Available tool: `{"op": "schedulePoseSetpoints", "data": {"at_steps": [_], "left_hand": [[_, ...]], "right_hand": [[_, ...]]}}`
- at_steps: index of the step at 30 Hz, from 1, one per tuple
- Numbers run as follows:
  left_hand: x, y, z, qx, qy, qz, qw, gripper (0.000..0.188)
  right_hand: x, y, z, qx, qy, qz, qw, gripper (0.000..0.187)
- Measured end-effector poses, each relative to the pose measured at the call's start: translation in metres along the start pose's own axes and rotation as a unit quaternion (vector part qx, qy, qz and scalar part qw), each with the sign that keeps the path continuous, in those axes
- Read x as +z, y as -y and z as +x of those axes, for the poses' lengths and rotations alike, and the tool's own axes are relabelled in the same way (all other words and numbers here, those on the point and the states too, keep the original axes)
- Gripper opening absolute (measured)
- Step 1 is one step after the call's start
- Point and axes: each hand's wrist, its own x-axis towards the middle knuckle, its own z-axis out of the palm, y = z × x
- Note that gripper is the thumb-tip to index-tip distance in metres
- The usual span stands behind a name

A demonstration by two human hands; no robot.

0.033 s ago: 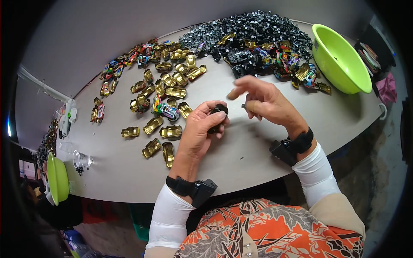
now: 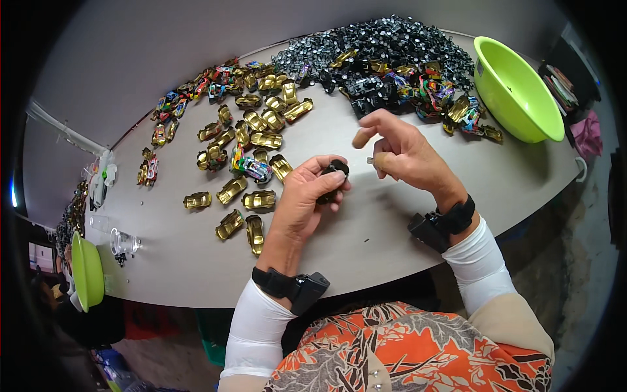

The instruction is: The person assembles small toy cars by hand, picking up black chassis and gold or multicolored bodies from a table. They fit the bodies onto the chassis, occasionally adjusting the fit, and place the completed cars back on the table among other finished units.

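Observation:
My left hand (image 2: 307,196) is closed around a dark toy car (image 2: 334,171), its black underside facing up beneath my thumb. A short distance to the right, my right hand (image 2: 405,153) pinches a tiny greyish part (image 2: 370,161) at the thumb tip; its exact kind is too small to make out. The right index finger curls above it, apart from the car. Left of my hands lie several gold toy cars (image 2: 259,200), and among them sits a multicoloured toy car (image 2: 255,168).
A heap of small black and silver wheel parts (image 2: 392,49) covers the far edge. Nearer lie black car bases (image 2: 372,95) and colourful cars (image 2: 431,95). A green basin (image 2: 522,91) stands right; clear plastic cups (image 2: 124,242) and another green basin (image 2: 88,271) are left.
Both hands shift very slightly. My right index finger moves a little right and the tiny part turns somewhat; both grips stay the same.

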Motion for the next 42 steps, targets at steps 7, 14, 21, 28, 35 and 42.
{"op": "schedulePoseSetpoints", "data": {"at_steps": [7, 14, 21, 28, 35, 42], "left_hand": [[0.002, 0.011, 0.003, 0.023, 0.028, -0.071, 0.997, 0.023], [0.002, 0.010, 0.004, 0.050, 0.012, -0.061, 0.997, 0.028], [0.001, 0.003, 0.000, 0.024, 0.003, -0.025, 0.999, 0.027], [0.003, 0.002, -0.004, 0.007, 0.043, 0.028, 0.999, 0.018], [0.009, 0.008, -0.007, 0.042, -0.008, 0.141, 0.989, 0.012], [0.009, 0.001, -0.006, 0.028, -0.009, 0.100, 0.995, 0.019]], "right_hand": [[0.015, -0.013, 0.000, -0.036, 0.048, -0.128, 0.990, 0.026], [0.008, -0.020, 0.002, 0.071, 0.095, -0.034, 0.992, 0.006], [-0.003, -0.001, -0.002, 0.041, 0.039, 0.100, 0.993, 0.006], [-0.003, -0.007, -0.001, 0.058, 0.114, 0.058, 0.990, 0.006], [0.014, -0.011, -0.004, 0.023, 0.077, -0.134, 0.988, 0.004], [0.010, -0.012, 0.001, 0.102, 0.069, 0.019, 0.992, 0.014]]}}
